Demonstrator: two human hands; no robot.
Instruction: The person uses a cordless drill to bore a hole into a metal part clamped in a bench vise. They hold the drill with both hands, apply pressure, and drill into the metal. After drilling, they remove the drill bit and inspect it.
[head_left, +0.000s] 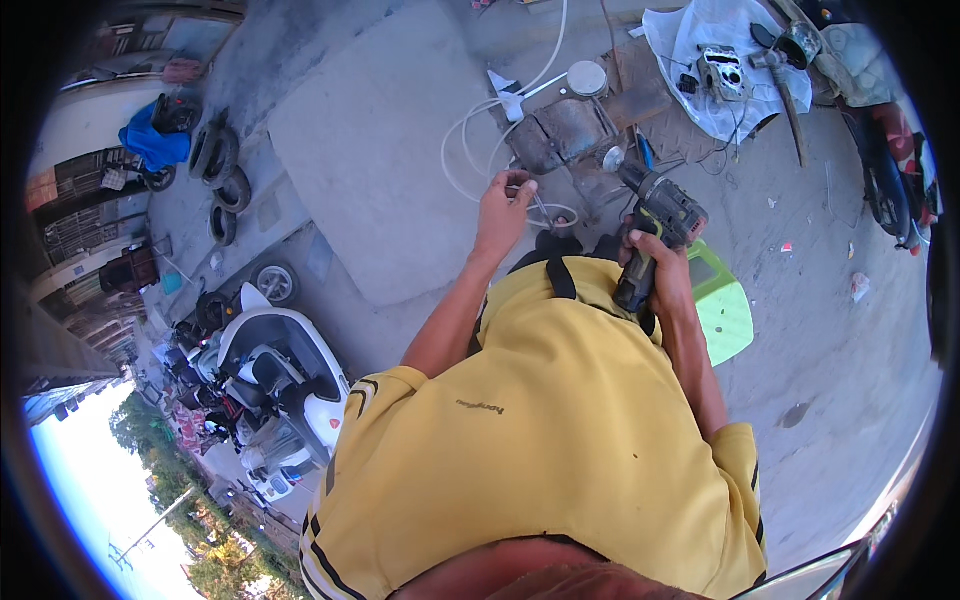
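My right hand [655, 255] is wrapped round the grip of a dark cordless drill [672, 208], which points up and to the left. A small pale round disc [613, 158] sits at the drill's front end. To the left, my left hand [503, 212] is closed in a pinch on a thin metal rod [541, 206], whose kind I cannot make out. Just beyond both hands stands a worn dark metal box [560, 138]. A round light-coloured lid-like piece [587, 78] lies at its far side. Thin clear tubing [445, 160] loops on the ground beside the box.
A green plastic stool [725, 310] is at my right side. Far right, a white plastic sheet [665, 40] carries a metal engine part [722, 75], with a hammer [785, 95] at its edge. Left are a white scooter [325, 350] and several tyres [235, 190].
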